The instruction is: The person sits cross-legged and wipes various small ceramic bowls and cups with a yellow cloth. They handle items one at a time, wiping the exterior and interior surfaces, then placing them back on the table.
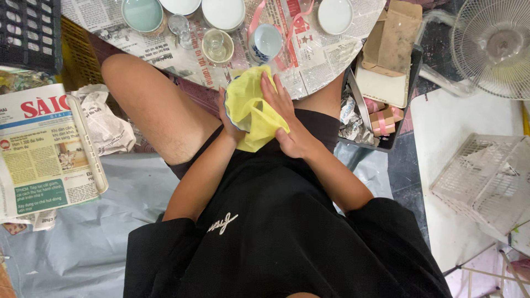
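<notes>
Your left hand (231,122) and right hand (287,118) are together over your lap, both wrapped around a yellow cloth (251,107). The left hand grips from underneath on its side, mostly hidden by the cloth; a scalloped edge of something shows at the left fingers, too covered to tell what it is. The right hand lies flat on the cloth, fingers (271,88) spread and pointing away from you, pressing the cloth against whatever is under it.

Just beyond the hands is a round table covered in newspaper (309,60). Nearest the right fingertips stands a white cup with blue pattern (265,43) with pink ribbon (255,19) looping around it. Just beyond the left hand sits a small glass cup (217,45), then another clear glass (179,26) and a pale green bowl (143,15). White dishes (223,13) sit farther out.

Well off to the right of your right hand: a cardboard box (393,41), a white fan (494,47), a white plastic basket (486,179). Well off to the left of your left hand: a folded newspaper stack (41,154) and crumpled paper (105,124).
</notes>
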